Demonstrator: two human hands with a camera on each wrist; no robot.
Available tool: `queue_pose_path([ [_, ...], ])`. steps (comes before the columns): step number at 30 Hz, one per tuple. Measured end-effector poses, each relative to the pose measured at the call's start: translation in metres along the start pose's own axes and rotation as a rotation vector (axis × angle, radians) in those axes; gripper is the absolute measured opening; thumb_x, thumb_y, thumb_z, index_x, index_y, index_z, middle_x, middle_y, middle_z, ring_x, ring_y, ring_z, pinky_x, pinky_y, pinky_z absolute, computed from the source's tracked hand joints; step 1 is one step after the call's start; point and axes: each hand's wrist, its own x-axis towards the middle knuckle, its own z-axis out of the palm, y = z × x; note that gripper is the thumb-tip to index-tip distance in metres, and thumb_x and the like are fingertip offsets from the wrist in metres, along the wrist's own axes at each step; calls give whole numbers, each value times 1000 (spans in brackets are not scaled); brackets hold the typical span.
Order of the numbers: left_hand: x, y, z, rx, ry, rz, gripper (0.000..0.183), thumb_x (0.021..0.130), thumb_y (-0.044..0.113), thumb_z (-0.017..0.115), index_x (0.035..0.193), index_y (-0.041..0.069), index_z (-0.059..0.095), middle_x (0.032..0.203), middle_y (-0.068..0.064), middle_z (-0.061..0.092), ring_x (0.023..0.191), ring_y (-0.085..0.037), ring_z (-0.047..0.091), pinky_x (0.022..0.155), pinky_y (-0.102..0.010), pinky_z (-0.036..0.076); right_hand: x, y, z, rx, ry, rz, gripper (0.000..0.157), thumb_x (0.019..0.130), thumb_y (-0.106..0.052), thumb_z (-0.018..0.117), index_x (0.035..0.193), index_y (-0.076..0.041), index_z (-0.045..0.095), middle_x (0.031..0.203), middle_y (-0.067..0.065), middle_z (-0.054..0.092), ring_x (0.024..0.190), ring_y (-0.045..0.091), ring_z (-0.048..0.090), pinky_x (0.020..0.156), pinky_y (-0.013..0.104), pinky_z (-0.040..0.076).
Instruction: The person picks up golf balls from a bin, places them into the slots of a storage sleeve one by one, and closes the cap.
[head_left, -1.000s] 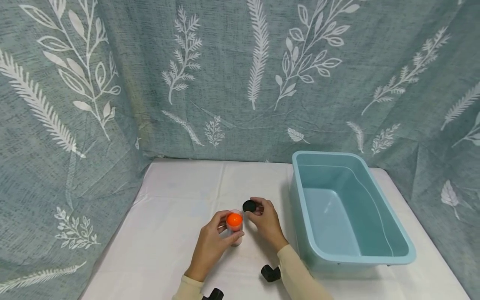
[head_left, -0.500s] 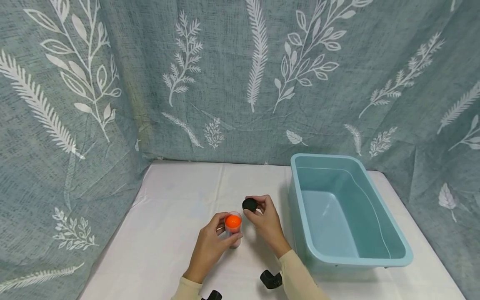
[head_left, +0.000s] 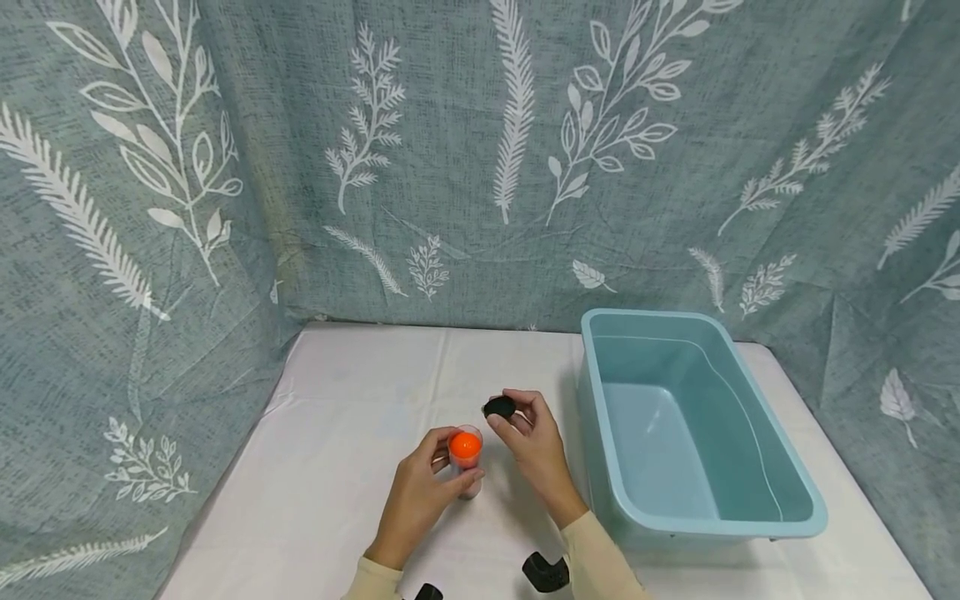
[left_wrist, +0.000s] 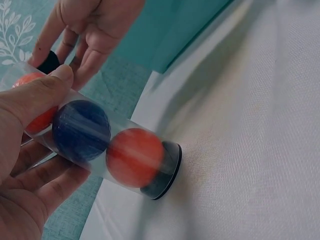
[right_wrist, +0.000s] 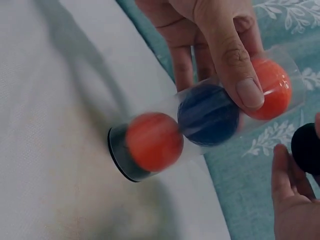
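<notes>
My left hand [head_left: 423,492] grips a clear plastic tube [left_wrist: 124,125] near its upper end, thumb on one side and fingers on the other. Inside are an orange ball [head_left: 466,445] at the uncapped top, a dark blue ball [right_wrist: 208,116] in the middle and another orange ball [right_wrist: 154,142] at the bottom. A black end cap [left_wrist: 167,175] closes the lower end, at or just above the white cloth; I cannot tell if it touches. Just beyond the tube's mouth, my right hand [head_left: 542,454] pinches a round black cap [head_left: 499,407], apart from the tube.
A light blue plastic tub [head_left: 720,525] stands to the right of my right hand. White cloth [head_left: 337,417] covers the table, and a leaf-patterned green-blue curtain [head_left: 450,150] hangs behind and at the sides. Black devices [head_left: 545,572] sit by both wrists.
The black cap has tilted in my right hand and now looks flatter from above. My left hand keeps its grip on the tube, which sits slightly lower in the head view.
</notes>
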Motion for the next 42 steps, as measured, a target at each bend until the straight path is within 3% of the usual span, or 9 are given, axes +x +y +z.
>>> queue_pose_path([
  [7, -1, 1, -1, -14, -6, -16, 58, 75, 16, 92, 124, 15, 62, 123, 2, 67, 105, -13, 69, 94, -29, 54, -4, -4, 1, -40, -40, -99, 45, 95, -11, 72, 138, -10, 58, 128, 12, 60, 115, 28, 62, 103, 29, 48],
  [14, 0, 2, -3, -26, -10, -35, 58, 75, 21, 92, 125, 17, 62, 122, 3, 67, 106, -13, 69, 95, -31, 53, -6, -8, 3, -90, -100, -193, 54, 97, -8, 69, 148, -13, 52, 129, 10, 57, 118, 28, 59, 103, 29, 48],
  [23, 2, 2, -5, -29, -9, -21, 57, 76, 23, 91, 125, 16, 62, 121, -1, 68, 106, -18, 69, 95, -35, 54, -6, -15, 9, -44, -100, -182, 46, 91, -1, 73, 133, -5, 56, 128, 12, 59, 117, 27, 59, 103, 35, 49],
  [28, 4, 2, -6, -33, -16, -38, 57, 76, 22, 91, 125, 18, 62, 121, 1, 68, 107, -17, 69, 95, -35, 54, -10, -24, 14, -122, -130, -245, 45, 90, 4, 73, 133, 3, 59, 129, 16, 58, 117, 28, 59, 104, 44, 48],
  [32, 5, 3, -8, -26, -28, -58, 55, 78, 22, 90, 125, 18, 62, 121, 1, 68, 107, -16, 69, 94, -33, 54, -12, -29, 18, -171, -169, -337, 44, 88, 6, 74, 131, 6, 61, 127, 20, 58, 115, 31, 59, 102, 42, 50],
  [37, 6, 4, -11, -28, -48, -70, 55, 80, 27, 88, 127, 18, 61, 123, 0, 68, 108, -16, 68, 94, -32, 55, -9, -23, 18, -267, -197, -397, 43, 90, -4, 76, 131, -4, 65, 127, 9, 59, 116, 24, 60, 99, 34, 51],
  [42, 9, 4, -14, -42, -67, -71, 57, 82, 33, 86, 131, 19, 60, 126, -1, 66, 111, -18, 67, 94, -36, 55, -6, -16, 17, -398, -203, -461, 42, 92, -16, 77, 133, -13, 66, 130, 1, 59, 119, 19, 59, 98, 34, 51],
])
